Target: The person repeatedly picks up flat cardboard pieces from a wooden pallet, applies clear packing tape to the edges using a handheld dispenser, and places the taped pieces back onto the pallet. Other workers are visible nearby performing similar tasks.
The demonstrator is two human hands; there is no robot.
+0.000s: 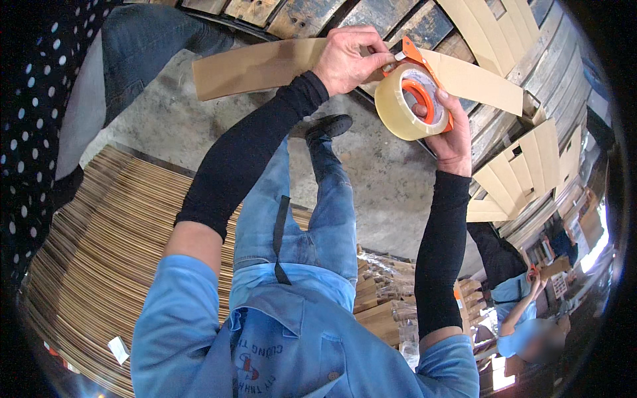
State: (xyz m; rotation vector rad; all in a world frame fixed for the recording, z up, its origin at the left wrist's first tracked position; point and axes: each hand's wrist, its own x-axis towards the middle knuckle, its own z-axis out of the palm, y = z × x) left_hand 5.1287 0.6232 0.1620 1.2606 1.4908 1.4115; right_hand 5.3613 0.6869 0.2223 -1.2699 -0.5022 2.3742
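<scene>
My right hand [451, 136] grips an orange tape dispenser [430, 60] that carries a wide roll of clear packing tape [395, 109], with fingers reaching into its core. At the dispenser's cutting end, my left hand [352, 60] is closed, thumb and forefinger pinched together; what lies between them is too small to make out. Behind both hands a long, narrow cardboard strip [259, 66] stretches from left to right. My hands and the tape roll hide its middle.
A slatted wooden surface [302, 16] lies beyond my hands, with slotted cardboard pieces [521, 169] on the right. Stacked cardboard sheets [119, 205] fill the lower left. A person in polka-dot clothing [40, 132] is close on the left; another person [517, 312] works at far right.
</scene>
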